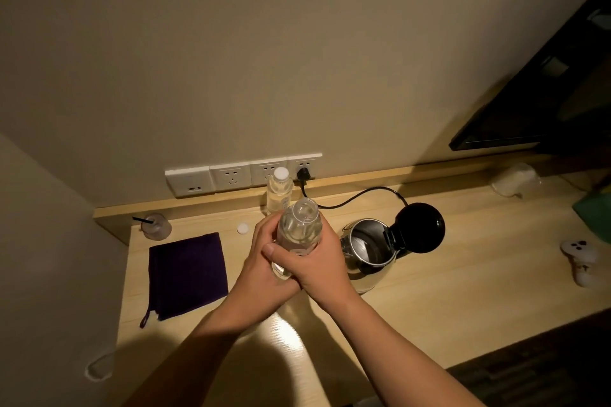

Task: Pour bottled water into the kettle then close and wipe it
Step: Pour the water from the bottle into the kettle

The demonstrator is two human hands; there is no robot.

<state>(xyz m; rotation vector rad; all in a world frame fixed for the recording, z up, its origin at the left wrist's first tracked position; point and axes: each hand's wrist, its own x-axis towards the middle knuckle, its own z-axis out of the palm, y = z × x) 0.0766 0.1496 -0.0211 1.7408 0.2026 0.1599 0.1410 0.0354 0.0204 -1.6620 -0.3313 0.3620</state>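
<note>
Both hands wrap a clear plastic water bottle [299, 228] held upright over the wooden desk, its mouth uncapped. My left hand [261, 261] grips its left side and my right hand [314, 266] its right side and front. Just right of the bottle stands a steel kettle [367, 249] with its black lid [420, 228] flipped open to the right. A small white cap [243, 228] lies on the desk to the left. A dark purple cloth [188, 274] lies flat further left.
A second, capped bottle [279, 190] stands by the wall sockets [241, 177], where the kettle's black cord [357, 196] is plugged in. A small jar with a black stick [155, 226] is at the back left. A white object [579, 261] lies far right; a dark screen [542, 102] hangs above.
</note>
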